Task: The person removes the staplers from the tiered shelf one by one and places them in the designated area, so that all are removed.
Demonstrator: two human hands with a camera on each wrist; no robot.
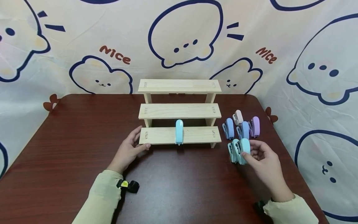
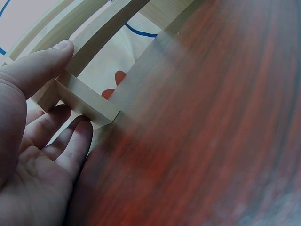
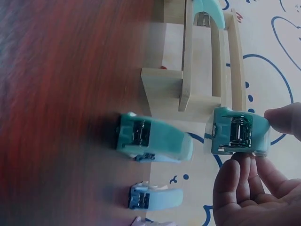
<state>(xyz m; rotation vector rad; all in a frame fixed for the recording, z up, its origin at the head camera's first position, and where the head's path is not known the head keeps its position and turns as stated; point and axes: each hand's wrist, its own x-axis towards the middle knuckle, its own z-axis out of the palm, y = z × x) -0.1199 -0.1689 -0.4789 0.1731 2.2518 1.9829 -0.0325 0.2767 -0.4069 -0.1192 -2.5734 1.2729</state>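
Observation:
A pale wooden three-step shelf [image 1: 180, 111] stands on the table. My left hand [image 1: 128, 150] grips the left end of its lowest board, thumb at the front edge; in the left wrist view the fingers [image 2: 77, 146] curl below the board beside the end support. A light blue spring clip [image 1: 179, 132] sits across the middle of that board, over its front edge. My right hand [image 1: 264, 165] pinches a teal spring clip [image 3: 240, 132] between thumb and fingers. Another teal clip [image 3: 162, 136] stands on the table just beyond it.
Behind the teal clips, to the right of the shelf, stand two blue clips [image 1: 229, 128], a white clip [image 1: 238, 117] and a purple clip [image 1: 255, 127]. A cartoon-printed cloth [image 1: 184, 34] hangs behind the dark wooden table [image 1: 84, 124] and along its right side.

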